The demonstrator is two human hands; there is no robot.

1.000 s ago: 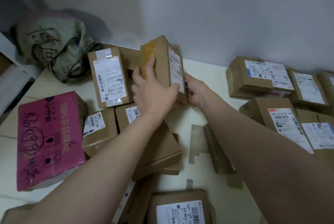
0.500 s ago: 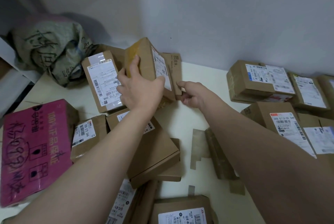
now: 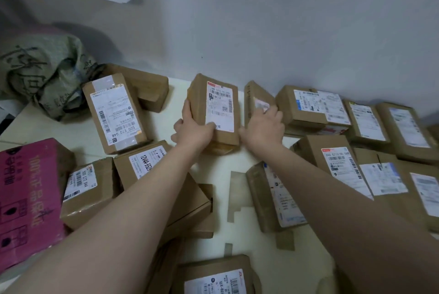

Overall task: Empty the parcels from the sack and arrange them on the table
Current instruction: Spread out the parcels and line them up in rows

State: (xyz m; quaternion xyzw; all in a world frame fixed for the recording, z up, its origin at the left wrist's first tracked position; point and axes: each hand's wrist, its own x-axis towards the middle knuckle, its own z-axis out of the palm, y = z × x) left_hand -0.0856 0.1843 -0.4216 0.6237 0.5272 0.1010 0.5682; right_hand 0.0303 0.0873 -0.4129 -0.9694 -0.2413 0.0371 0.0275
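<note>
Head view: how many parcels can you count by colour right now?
Brown cardboard parcels: at least 16, as several overlap or lie partly under the arms
Pink parcel: 1
Total: at least 17

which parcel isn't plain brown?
The pink box at the far left edge of the table, printed with light characters. Every other parcel is brown cardboard with a white label.

Parcel sorting room, labelled cartons (image 3: pixel 114 113), sack (image 3: pixel 45 73), table (image 3: pixel 221 165)
</note>
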